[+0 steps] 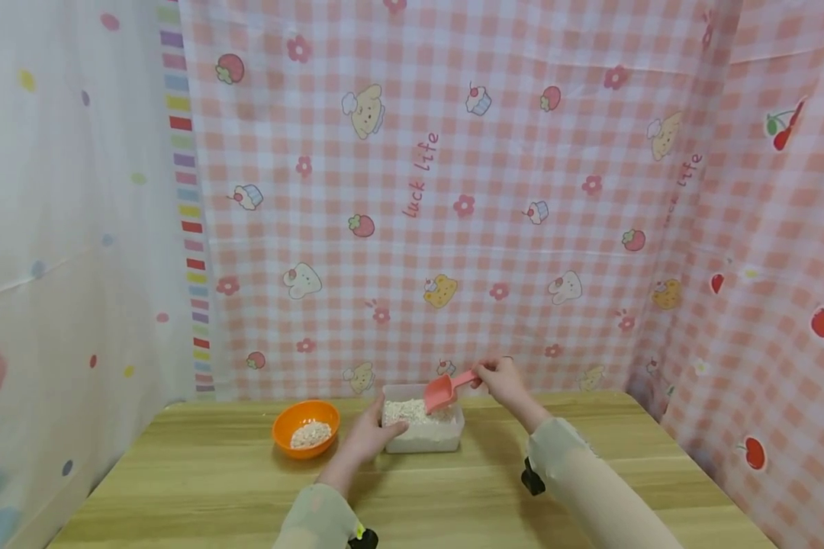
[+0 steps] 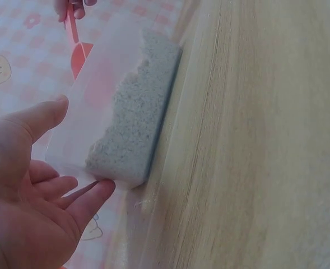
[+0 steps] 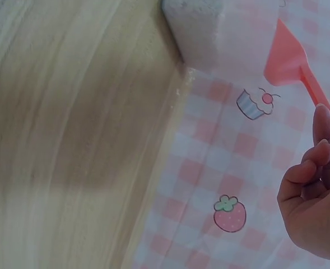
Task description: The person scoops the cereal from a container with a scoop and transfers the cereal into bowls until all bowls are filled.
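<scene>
A clear plastic container [image 1: 422,442], partly filled with pale oat-like flakes [image 1: 412,412], rests near the table's back edge. My left hand [image 1: 371,436] holds its left end, thumb by the near rim and fingertips against the end wall [image 2: 106,174]. My right hand [image 1: 504,383] grips the handle of a pink scoop [image 1: 441,393] between thumb and fingers. The scoop's head is tilted down over the right part of the container, its tip close to the flakes. In the right wrist view the scoop [image 3: 288,59] overlaps the container's upper wall; what it carries is hidden.
An orange bowl [image 1: 284,427] with a small heap of the same flakes [image 1: 311,435] stands to the left of my left hand. Pink checked cloth [image 1: 419,328] hangs right behind the wooden table [image 1: 453,496], and more cloth hangs at both sides.
</scene>
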`<action>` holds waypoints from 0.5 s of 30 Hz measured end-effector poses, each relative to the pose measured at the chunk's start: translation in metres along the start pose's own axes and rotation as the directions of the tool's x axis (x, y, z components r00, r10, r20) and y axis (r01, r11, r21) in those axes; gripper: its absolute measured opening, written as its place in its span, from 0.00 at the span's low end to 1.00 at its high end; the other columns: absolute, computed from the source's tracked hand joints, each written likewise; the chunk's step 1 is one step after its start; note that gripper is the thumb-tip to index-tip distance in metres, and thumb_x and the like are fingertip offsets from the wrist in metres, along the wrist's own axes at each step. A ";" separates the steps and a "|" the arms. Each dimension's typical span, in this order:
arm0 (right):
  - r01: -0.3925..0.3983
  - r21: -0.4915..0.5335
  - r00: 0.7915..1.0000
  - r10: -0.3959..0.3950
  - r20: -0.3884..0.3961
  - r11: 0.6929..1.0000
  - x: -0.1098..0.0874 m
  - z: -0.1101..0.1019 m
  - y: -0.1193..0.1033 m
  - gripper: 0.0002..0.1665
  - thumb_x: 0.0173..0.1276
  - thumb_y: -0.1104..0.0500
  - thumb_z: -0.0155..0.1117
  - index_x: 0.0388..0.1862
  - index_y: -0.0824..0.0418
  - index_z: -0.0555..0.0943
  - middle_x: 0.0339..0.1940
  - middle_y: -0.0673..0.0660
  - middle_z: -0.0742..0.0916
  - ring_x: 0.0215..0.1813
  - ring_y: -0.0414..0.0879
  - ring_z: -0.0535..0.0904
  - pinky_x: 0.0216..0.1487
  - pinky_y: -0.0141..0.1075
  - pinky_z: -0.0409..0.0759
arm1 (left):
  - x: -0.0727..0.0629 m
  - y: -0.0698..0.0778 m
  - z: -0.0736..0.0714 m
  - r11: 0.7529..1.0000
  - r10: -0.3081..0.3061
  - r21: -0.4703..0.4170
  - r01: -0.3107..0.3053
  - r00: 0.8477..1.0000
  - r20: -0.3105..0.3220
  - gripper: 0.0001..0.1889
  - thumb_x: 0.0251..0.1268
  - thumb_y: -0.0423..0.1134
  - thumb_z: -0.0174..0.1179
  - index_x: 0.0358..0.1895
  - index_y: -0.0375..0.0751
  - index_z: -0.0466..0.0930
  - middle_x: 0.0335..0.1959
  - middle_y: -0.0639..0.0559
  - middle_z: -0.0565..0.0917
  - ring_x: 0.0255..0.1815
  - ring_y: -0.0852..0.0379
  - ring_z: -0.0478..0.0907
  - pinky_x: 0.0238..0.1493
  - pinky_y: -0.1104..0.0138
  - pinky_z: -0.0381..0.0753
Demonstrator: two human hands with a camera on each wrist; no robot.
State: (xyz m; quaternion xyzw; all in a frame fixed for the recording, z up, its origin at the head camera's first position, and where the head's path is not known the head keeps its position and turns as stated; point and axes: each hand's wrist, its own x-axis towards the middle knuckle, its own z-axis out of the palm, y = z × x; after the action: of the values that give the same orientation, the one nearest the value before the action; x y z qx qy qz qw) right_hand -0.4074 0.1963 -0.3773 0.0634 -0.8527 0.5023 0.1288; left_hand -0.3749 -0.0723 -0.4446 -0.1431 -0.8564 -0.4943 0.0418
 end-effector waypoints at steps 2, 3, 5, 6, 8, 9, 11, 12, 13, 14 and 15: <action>-0.004 0.002 1.000 0.004 0.003 1.000 0.000 0.003 0.002 0.13 0.71 0.62 0.57 0.43 0.71 0.84 0.21 0.54 0.85 0.16 0.39 0.63 0.16 0.28 0.61 | -0.001 0.000 0.000 1.000 0.002 0.001 -0.002 1.000 -0.002 0.43 0.64 0.46 0.65 0.73 0.26 0.53 0.70 0.29 0.62 0.69 0.33 0.60 0.67 0.44 0.61; -0.005 0.004 1.000 0.005 0.004 1.000 0.000 0.004 0.003 0.13 0.71 0.62 0.57 0.43 0.71 0.84 0.21 0.53 0.85 0.16 0.39 0.63 0.16 0.28 0.61 | -0.001 0.001 0.000 1.000 0.005 0.004 -0.005 1.000 -0.002 0.43 0.64 0.46 0.65 0.73 0.25 0.53 0.70 0.29 0.62 0.69 0.33 0.60 0.67 0.44 0.61; -0.013 0.011 1.000 0.013 0.007 1.000 0.000 0.008 0.005 0.13 0.71 0.62 0.57 0.43 0.71 0.84 0.21 0.53 0.85 0.15 0.39 0.62 0.16 0.28 0.61 | -0.002 0.002 -0.001 1.000 0.002 0.002 -0.002 1.000 -0.001 0.43 0.64 0.45 0.65 0.73 0.25 0.53 0.70 0.29 0.61 0.70 0.33 0.60 0.67 0.44 0.60; -0.016 0.015 1.000 0.016 0.009 1.000 0.000 0.009 0.006 0.13 0.71 0.62 0.57 0.43 0.71 0.84 0.20 0.53 0.85 0.15 0.38 0.62 0.16 0.27 0.61 | -0.002 0.002 -0.001 1.000 0.001 0.002 -0.001 1.000 -0.001 0.43 0.63 0.45 0.65 0.73 0.25 0.53 0.70 0.29 0.61 0.70 0.33 0.60 0.67 0.44 0.60; -0.019 0.021 1.000 0.019 0.010 1.000 0.000 0.012 0.008 0.13 0.71 0.62 0.57 0.43 0.71 0.84 0.20 0.54 0.85 0.15 0.38 0.62 0.16 0.28 0.60 | -0.002 0.003 -0.001 1.000 0.002 0.001 -0.002 1.000 0.001 0.43 0.63 0.45 0.65 0.73 0.25 0.53 0.70 0.29 0.61 0.70 0.33 0.59 0.67 0.44 0.60; -0.021 0.027 1.000 0.021 0.009 0.999 0.000 0.014 0.009 0.13 0.71 0.63 0.56 0.42 0.71 0.84 0.20 0.54 0.85 0.15 0.39 0.62 0.16 0.28 0.60 | -0.002 0.004 -0.001 1.000 0.003 0.000 -0.003 1.000 0.002 0.43 0.63 0.45 0.65 0.73 0.25 0.53 0.70 0.28 0.61 0.70 0.33 0.59 0.67 0.43 0.60; -0.025 0.029 1.000 0.025 0.009 0.999 0.001 0.017 0.010 0.12 0.71 0.63 0.56 0.40 0.70 0.84 0.20 0.54 0.85 0.15 0.39 0.62 0.16 0.28 0.61 | -0.002 0.004 -0.002 1.000 0.001 -0.002 -0.001 1.000 0.003 0.43 0.63 0.45 0.65 0.73 0.25 0.53 0.70 0.28 0.61 0.70 0.33 0.59 0.67 0.44 0.60; -0.026 0.028 1.000 0.026 0.008 0.999 0.001 0.018 0.011 0.12 0.71 0.63 0.56 0.39 0.69 0.85 0.20 0.54 0.85 0.15 0.38 0.62 0.16 0.28 0.61 | -0.003 0.004 -0.001 1.000 -0.001 -0.005 0.001 1.000 0.004 0.43 0.63 0.45 0.65 0.73 0.25 0.53 0.71 0.29 0.61 0.70 0.33 0.59 0.67 0.44 0.60; -0.028 0.027 1.000 0.028 0.006 0.999 0.000 0.019 0.011 0.12 0.71 0.64 0.56 0.38 0.69 0.85 0.20 0.54 0.85 0.15 0.39 0.62 0.16 0.28 0.61 | -0.003 0.004 -0.001 1.000 -0.003 -0.006 0.003 1.000 0.005 0.43 0.63 0.44 0.65 0.73 0.25 0.53 0.71 0.29 0.60 0.70 0.33 0.59 0.67 0.44 0.60; -0.032 0.033 0.999 0.032 0.006 0.999 0.000 0.020 0.011 0.11 0.70 0.64 0.56 0.37 0.69 0.85 0.20 0.54 0.85 0.15 0.39 0.63 0.16 0.28 0.61 | -0.003 0.004 -0.001 1.000 -0.003 -0.008 0.004 1.000 0.006 0.43 0.63 0.44 0.65 0.73 0.25 0.53 0.71 0.29 0.60 0.70 0.33 0.59 0.67 0.44 0.60; -0.036 0.042 0.999 0.036 0.006 0.998 0.000 0.021 0.011 0.11 0.70 0.64 0.56 0.36 0.69 0.85 0.20 0.54 0.84 0.16 0.39 0.63 0.17 0.28 0.62 | -0.003 0.004 -0.001 1.000 -0.004 -0.009 0.004 1.000 0.006 0.43 0.63 0.44 0.65 0.73 0.25 0.53 0.71 0.29 0.60 0.70 0.33 0.59 0.67 0.44 0.61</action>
State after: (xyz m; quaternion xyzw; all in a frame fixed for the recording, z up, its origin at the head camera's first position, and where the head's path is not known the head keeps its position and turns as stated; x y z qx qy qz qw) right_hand -0.4135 0.1832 -0.3964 0.0522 -0.8434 0.5220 0.1161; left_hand -0.3712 -0.0720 -0.4414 -0.1432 -0.8547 -0.4976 0.0378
